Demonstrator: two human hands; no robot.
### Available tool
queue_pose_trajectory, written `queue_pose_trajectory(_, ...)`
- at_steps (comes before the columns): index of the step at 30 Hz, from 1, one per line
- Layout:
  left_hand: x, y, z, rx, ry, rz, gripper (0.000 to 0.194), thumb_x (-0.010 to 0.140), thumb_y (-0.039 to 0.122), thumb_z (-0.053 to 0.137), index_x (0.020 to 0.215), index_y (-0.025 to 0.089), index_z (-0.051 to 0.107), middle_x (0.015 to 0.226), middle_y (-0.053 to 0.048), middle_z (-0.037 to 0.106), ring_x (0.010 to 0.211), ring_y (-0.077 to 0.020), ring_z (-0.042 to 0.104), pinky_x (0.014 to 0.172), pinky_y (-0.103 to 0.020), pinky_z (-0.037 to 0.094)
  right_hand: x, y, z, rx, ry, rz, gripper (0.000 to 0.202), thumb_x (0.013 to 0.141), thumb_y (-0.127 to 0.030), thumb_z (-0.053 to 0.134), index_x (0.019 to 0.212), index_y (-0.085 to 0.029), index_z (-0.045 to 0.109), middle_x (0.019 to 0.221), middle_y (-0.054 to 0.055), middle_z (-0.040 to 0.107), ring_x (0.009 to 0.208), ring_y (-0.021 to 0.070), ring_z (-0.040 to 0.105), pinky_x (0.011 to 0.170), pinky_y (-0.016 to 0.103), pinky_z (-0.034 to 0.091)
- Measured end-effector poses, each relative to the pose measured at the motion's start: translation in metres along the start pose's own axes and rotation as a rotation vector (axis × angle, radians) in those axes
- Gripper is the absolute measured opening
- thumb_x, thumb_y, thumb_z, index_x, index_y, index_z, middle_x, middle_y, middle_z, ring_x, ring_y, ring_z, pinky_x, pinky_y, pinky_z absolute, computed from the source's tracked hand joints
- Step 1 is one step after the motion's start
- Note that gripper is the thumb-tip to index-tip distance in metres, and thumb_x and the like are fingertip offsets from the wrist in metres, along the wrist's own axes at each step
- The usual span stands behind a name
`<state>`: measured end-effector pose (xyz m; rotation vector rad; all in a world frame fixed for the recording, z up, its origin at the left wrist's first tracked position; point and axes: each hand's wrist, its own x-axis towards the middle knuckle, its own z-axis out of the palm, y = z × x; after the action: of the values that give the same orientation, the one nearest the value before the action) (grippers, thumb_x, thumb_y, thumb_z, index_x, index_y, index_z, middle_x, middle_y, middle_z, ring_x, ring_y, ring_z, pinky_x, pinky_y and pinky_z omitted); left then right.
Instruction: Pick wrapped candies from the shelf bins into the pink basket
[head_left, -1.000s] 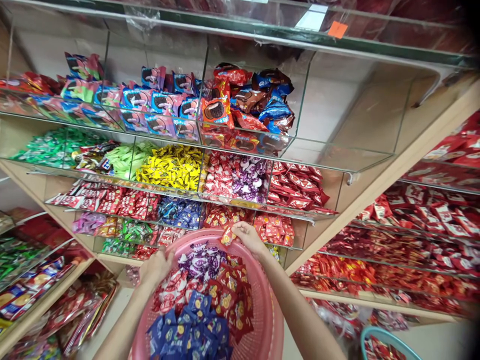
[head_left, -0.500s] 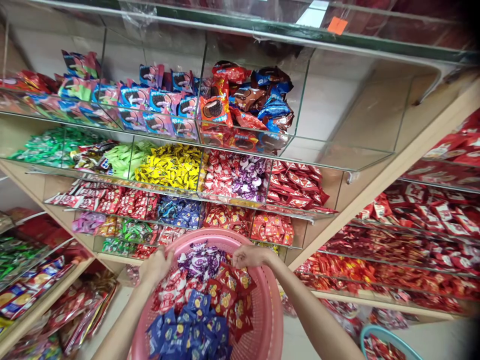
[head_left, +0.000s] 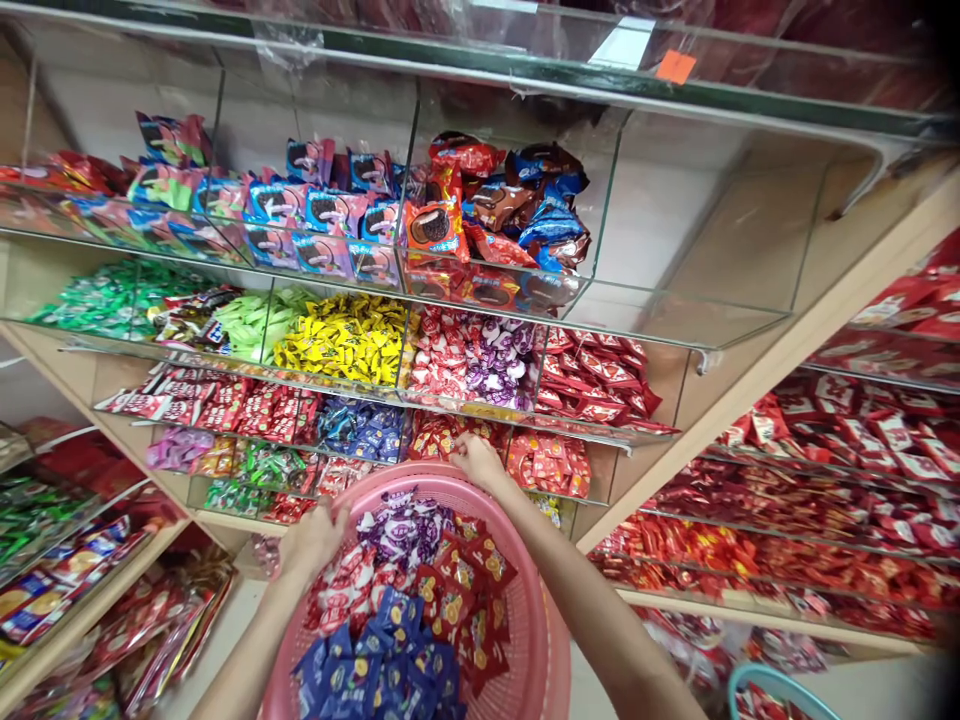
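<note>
A round pink plastic basket [head_left: 536, 600] holds wrapped sweets in separate heaps: purple-and-white twists [head_left: 405, 525], red-and-white twists [head_left: 349, 590], red packets with orange fruit pictures [head_left: 465, 590] and dark blue packets [head_left: 382, 660]. My left hand [head_left: 311, 540] grips the basket's rim on the left side. Above the far rim, my right hand [head_left: 478, 462] reaches to the front of a shelf bin of similar red packets [head_left: 442, 435]. Its fingers are bent together. Whether a packet is between them cannot be made out.
Glass-fronted shelves hold yellow packets [head_left: 349, 340], green packets [head_left: 97, 295] and biscuit packs [head_left: 435, 225]. A slanting wooden post [head_left: 742, 390] divides them from more red sweets on the right. A turquoise basket [head_left: 776, 680] stands on the floor at lower right.
My right hand has moved from over the red packets inside the basket, up and forward past the rim to the shelf bin. My left hand stays on the rim.
</note>
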<state>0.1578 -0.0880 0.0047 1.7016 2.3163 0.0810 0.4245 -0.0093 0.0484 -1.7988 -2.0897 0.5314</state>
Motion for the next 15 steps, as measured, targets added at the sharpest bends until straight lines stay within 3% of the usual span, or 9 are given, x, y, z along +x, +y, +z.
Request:
queue_pose_trajectory(3, 0.001, 0.0, 0.001, 0.006, -0.007, 0.006, 0.06, 0.083, 0.053, 0.019, 0.114, 0.013, 0.051, 0.096, -0.02, 0.066, 0.091, -0.0344, 0.061, 0.074, -0.041, 0.044, 0.021, -0.009, 0.012, -0.08, 0.092, 0.068, 0.034, 0.077, -0.033, 0.056, 0.107, -0.016, 0.055, 0.107, 0.014, 0.059, 0.101, 0.0244, 0.053, 0.077, 0.031, 0.04)
queue_pose_trajectory(6, 0.0, 0.0, 0.0, 0.01, -0.003, 0.011, 0.058, 0.083, 0.051, 0.018, 0.113, 0.013, 0.051, 0.096, -0.02, 0.066, 0.091, -0.034, 0.061, 0.074, -0.041, 0.044, 0.036, -0.014, 0.024, -0.141, 0.106, 0.127, 0.037, 0.072, -0.035, 0.062, 0.102, -0.013, 0.057, 0.104, 0.017, 0.06, 0.101, 0.0282, 0.054, 0.076, 0.034, 0.042)
queue_pose_trajectory(15, 0.0, 0.001, -0.002, 0.005, 0.012, 0.011, 0.057, 0.083, 0.052, 0.019, 0.111, 0.014, 0.052, 0.095, -0.019, 0.067, 0.09, -0.0337, 0.062, 0.074, -0.041, 0.044, 0.047, -0.012, 0.037, -0.188, 0.076, 0.172, 0.029, 0.072, -0.028, 0.062, 0.096, -0.014, 0.059, 0.097, 0.016, 0.064, 0.097, 0.0257, 0.058, 0.076, 0.033, 0.043)
